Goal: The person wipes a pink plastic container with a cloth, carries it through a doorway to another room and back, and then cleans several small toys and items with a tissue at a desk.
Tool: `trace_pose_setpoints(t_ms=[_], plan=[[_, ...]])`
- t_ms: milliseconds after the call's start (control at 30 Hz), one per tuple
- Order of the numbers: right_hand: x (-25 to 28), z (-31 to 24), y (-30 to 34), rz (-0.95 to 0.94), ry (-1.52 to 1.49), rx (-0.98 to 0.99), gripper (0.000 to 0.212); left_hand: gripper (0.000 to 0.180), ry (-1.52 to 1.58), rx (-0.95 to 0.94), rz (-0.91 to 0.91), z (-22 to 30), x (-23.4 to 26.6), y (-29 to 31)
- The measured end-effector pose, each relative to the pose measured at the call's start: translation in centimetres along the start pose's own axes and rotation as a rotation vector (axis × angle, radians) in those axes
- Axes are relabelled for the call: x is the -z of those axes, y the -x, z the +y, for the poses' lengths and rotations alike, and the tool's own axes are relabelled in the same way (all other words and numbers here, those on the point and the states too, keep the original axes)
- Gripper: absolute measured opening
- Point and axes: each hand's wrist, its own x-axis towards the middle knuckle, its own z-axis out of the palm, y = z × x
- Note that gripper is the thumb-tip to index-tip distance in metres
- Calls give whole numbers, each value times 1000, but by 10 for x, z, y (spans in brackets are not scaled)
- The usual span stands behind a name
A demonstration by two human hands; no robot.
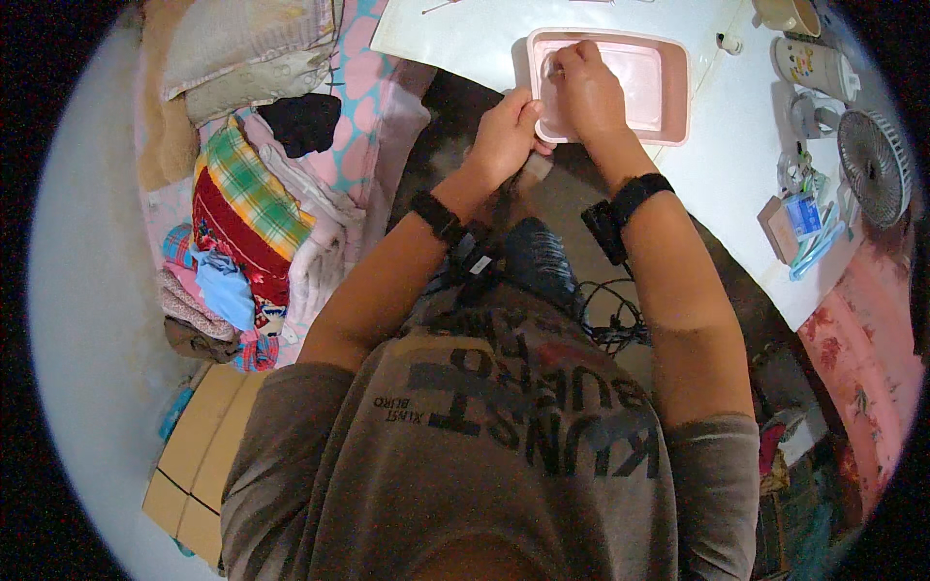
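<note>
A pale pink rectangular plastic tray (681, 92) lies near the front edge of the white table. My left hand (504, 136) is closed round the tray's near left corner, thumb at the rim and fingertips showing underneath. Reaching over the near rim, my right hand (591, 95) is inside the tray's left part. Its fingers are bent and pressed together near the left wall, by a small greyish thing too unclear to name. The rest of the tray's bottom shows bare and pink.
On the white table (717, 179) to the right stand a patterned cup (812, 70), a beige mug (787, 15), a small fan (874, 167) and a blue-and-white packet (802, 215). Folded cloths (257, 203) and pillows (247, 44) lie at left. Black cables (615, 315) hang below the table.
</note>
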Motion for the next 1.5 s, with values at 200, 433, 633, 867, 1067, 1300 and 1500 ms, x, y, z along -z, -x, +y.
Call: trace_pose_setpoints(t_ms=[200,433,633,867,1067,1300,1500], plan=[[15,29,-1,-12,-202,-292,16,25,39,-2,-18,-3,6,-2],[42,43,8,-222,-1219,-615,16,18,-109,-90,174,7,14,5],[61,19,21,-325,-2012,-595,26,21,236,-212,-46,60,8,24],[60,-3,36,-188,-1921,-641,39,25,366,-67,-90,71,4,28],[66,-13,59,-202,-1657,-599,39,14,56,-171,-5,59,8,29],[61,-30,65,49,-755,-262,27,14,174,-187,14,49,3,40],[66,-35,60,42,-680,-214,24,18,68,-224,27,59,12,37]])
